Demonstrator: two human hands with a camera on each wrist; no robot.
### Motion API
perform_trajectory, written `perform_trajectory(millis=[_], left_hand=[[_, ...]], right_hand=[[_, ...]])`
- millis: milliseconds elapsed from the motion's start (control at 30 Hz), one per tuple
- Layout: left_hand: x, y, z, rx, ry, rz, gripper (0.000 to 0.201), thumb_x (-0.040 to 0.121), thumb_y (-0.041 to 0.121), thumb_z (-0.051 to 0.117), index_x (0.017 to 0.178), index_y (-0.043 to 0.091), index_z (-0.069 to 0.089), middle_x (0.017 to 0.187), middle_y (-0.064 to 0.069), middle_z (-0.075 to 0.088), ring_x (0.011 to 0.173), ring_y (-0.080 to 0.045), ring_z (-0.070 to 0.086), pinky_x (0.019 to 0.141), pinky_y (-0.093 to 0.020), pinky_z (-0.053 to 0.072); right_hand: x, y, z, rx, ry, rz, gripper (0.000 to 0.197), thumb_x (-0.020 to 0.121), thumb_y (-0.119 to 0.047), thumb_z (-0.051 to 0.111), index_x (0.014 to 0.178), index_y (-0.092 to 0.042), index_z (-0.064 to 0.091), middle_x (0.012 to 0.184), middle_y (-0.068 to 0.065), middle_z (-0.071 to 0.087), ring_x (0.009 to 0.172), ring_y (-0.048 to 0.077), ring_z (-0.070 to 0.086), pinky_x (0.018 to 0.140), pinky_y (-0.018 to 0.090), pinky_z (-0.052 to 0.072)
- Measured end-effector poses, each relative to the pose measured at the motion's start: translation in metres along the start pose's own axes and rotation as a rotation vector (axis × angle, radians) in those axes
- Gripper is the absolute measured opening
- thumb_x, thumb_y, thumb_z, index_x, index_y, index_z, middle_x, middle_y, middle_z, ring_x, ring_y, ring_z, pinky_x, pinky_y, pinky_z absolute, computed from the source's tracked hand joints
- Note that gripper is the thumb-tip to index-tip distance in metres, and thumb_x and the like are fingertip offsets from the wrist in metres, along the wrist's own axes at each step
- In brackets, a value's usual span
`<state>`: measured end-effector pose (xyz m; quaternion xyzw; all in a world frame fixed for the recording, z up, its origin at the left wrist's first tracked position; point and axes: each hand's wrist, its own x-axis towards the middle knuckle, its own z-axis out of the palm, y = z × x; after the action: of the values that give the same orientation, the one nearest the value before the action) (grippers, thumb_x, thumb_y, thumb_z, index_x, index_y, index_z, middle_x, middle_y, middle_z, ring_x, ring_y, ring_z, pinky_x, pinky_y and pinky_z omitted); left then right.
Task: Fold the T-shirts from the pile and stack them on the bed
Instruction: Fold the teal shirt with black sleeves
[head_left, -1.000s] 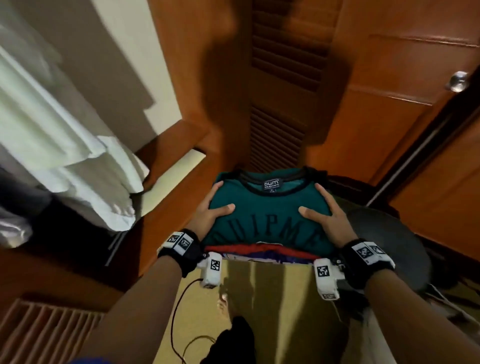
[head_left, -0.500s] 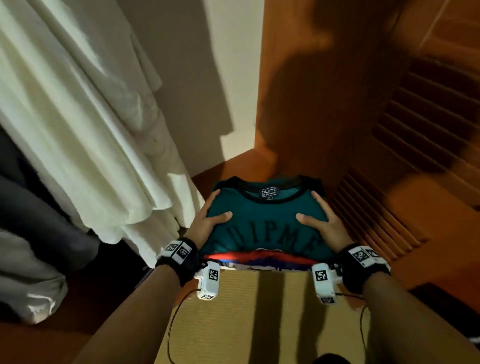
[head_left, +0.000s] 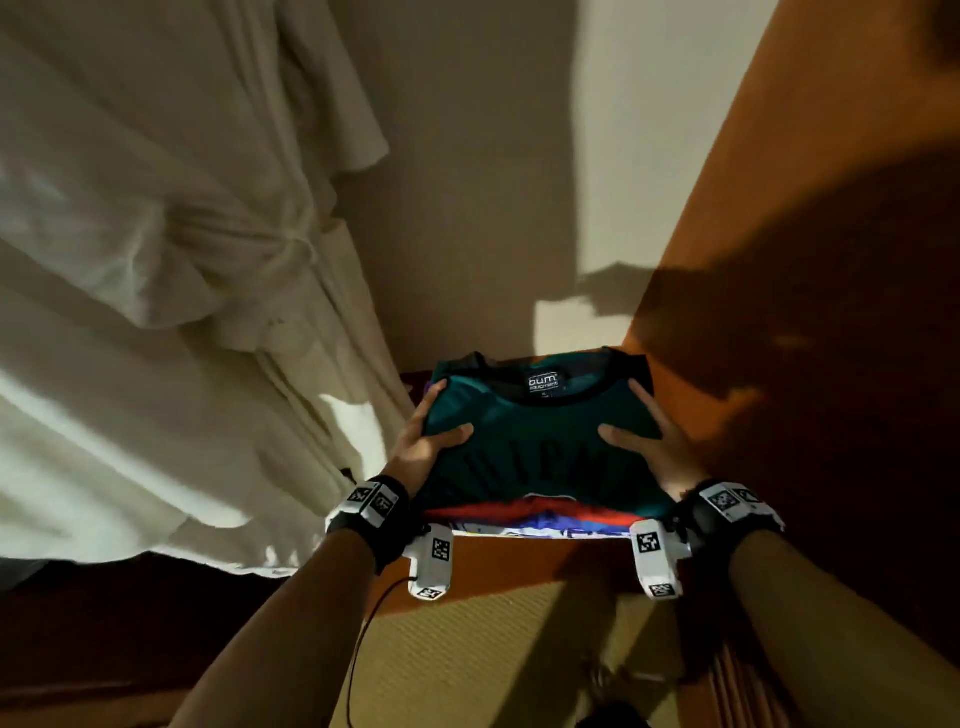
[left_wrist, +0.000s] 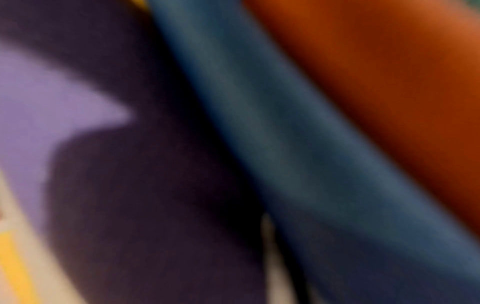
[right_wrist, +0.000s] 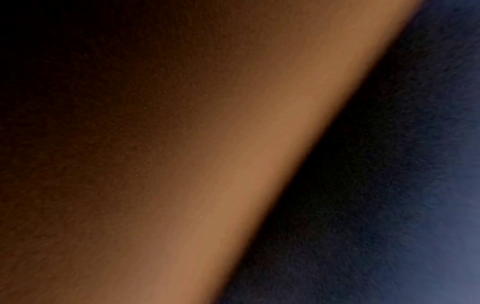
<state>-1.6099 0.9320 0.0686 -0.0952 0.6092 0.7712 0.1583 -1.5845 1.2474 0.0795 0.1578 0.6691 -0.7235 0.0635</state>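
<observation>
two bare forearms reach forward in the head view, each with a black wrist strap carrying white tag-marked camera blocks. below them lies a woven tan mat (head_left: 467, 670), with a thin black cable (head_left: 363, 639) trailing down from the left wrist. the left hand (head_left: 421, 452) grips the left edge of a stack of folded t-shirts (head_left: 540, 514), thumb pressed on top and fingers running along the side and under. the right hand (head_left: 654, 441) grips the right edge the same way, thumb on top, fingers spread along the side. the stack is held in the air between both hands, roughly level, above the mat and a strip of wooden floor. on top sits a teal t-shirt (head_left: 535, 447) with a black collar, a small label inside the neck and dark lettering across the chest. under it show the edges of a red layer, then blue, then white. both wrist views are filled with blurred bands of colour, too close to read. beyond the stack, white curtains (head_left: 156, 260) hang at the left, gathered by a tie. a pale wall (head_left: 467, 182) stands behind, and an orange-brown wooden panel (head_left: 805, 234) rises at the right, crossed by dark shadow.
</observation>
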Motion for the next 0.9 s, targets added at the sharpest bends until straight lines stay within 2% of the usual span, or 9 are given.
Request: perform_trajectory(millis=[100, 167, 300, 367, 433, 600, 700, 800, 900], left_hand=[[0.048, -0.018, 0.028, 0.01, 0.078, 0.0, 0.07, 0.09, -0.008, 0.067, 0.147, 0.026, 0.045, 0.118, 0.009, 0.07, 0.1, -0.007, 0.073, 0.082, -0.023, 0.058], [0.08, -0.036, 0.042, 0.01, 0.112, -0.012, 0.072, 0.089, -0.005, 0.069, 0.149, 0.027, 0.045, 0.12, 0.009, 0.069, 0.099, -0.007, 0.073, 0.081, -0.023, 0.058], [0.143, -0.084, 0.057, 0.005, 0.179, -0.032, 0.073, 0.09, -0.005, 0.068, 0.151, 0.027, 0.043, 0.117, 0.014, 0.067, 0.094, -0.003, 0.073, 0.075, -0.019, 0.057], [0.177, -0.111, 0.06, -0.001, 0.185, -0.025, 0.073, 0.09, -0.005, 0.067, 0.151, 0.027, 0.042, 0.122, 0.011, 0.064, 0.095, -0.003, 0.073, 0.074, -0.02, 0.057], [0.214, -0.139, 0.059, -0.009, 0.196, -0.016, 0.075, 0.09, -0.007, 0.067, 0.153, 0.024, 0.041, 0.125, 0.01, 0.064, 0.094, -0.003, 0.073, 0.074, -0.02, 0.058], [0.304, -0.209, 0.052, -0.043, 0.212, 0.015, 0.072, 0.089, -0.016, 0.062, 0.151, 0.017, 0.044, 0.097, 0.012, 0.077, 0.087, -0.007, 0.075, 0.069, -0.02, 0.058], [0.346, -0.241, 0.047, -0.044, 0.201, 0.032, 0.074, 0.088, -0.014, 0.064, 0.152, 0.018, 0.044, 0.109, 0.002, 0.073, 0.088, -0.012, 0.075, 0.069, -0.022, 0.059], [0.376, -0.262, 0.038, -0.03, 0.209, 0.055, 0.076, 0.088, -0.01, 0.067, 0.154, 0.019, 0.042, 0.12, -0.008, 0.07, 0.093, -0.016, 0.073, 0.072, -0.024, 0.061], [0.403, -0.268, 0.027, 0.005, 0.224, 0.076, 0.076, 0.087, -0.007, 0.07, 0.153, 0.021, 0.044, 0.116, -0.007, 0.07, 0.089, -0.014, 0.073, 0.069, -0.021, 0.059]], right_hand=[[0.072, 0.012, -0.033, -0.041, -0.085, 0.036, 0.101, 0.065, -0.023, 0.092, 0.152, -0.032, 0.043, 0.135, -0.004, 0.064, 0.118, 0.016, 0.064, 0.098, 0.035, 0.053], [0.113, 0.026, -0.049, -0.058, -0.104, 0.067, 0.095, 0.071, -0.016, 0.087, 0.153, -0.032, 0.042, 0.135, -0.004, 0.063, 0.118, 0.016, 0.063, 0.1, 0.037, 0.052], [0.195, 0.066, -0.072, -0.044, -0.145, 0.098, 0.11, 0.053, -0.028, 0.098, 0.15, -0.033, 0.046, 0.131, -0.002, 0.067, 0.113, 0.017, 0.068, 0.089, 0.032, 0.056], [0.237, 0.092, -0.082, -0.053, -0.165, 0.098, 0.115, 0.045, -0.032, 0.101, 0.148, -0.034, 0.049, 0.133, -0.001, 0.066, 0.115, 0.019, 0.068, 0.095, 0.038, 0.055], [0.276, 0.12, -0.089, -0.066, -0.181, 0.078, 0.11, 0.049, -0.029, 0.098, 0.148, -0.033, 0.05, 0.134, -0.001, 0.065, 0.116, 0.02, 0.067, 0.099, 0.04, 0.053], [0.366, 0.191, -0.102, -0.128, -0.184, 0.033, 0.122, 0.041, -0.041, 0.102, 0.15, -0.028, 0.048, 0.13, -0.006, 0.068, 0.115, 0.015, 0.067, 0.1, 0.037, 0.051], [0.404, 0.219, -0.108, -0.21, -0.174, -0.031, 0.113, 0.054, -0.04, 0.097, 0.152, -0.023, 0.045, 0.134, -0.006, 0.065, 0.116, 0.01, 0.065, 0.097, 0.029, 0.049], [0.433, 0.233, -0.108, -0.26, -0.152, -0.029, 0.09, 0.07, -0.028, 0.091, 0.149, -0.032, 0.047, 0.129, -0.009, 0.065, 0.1, 0.003, 0.064, 0.081, 0.02, 0.049], [0.461, 0.239, -0.105, -0.37, -0.132, -0.037, 0.085, 0.076, -0.028, 0.089, 0.149, -0.034, 0.047, 0.126, -0.006, 0.066, 0.099, 0.009, 0.066, 0.077, 0.019, 0.048]])
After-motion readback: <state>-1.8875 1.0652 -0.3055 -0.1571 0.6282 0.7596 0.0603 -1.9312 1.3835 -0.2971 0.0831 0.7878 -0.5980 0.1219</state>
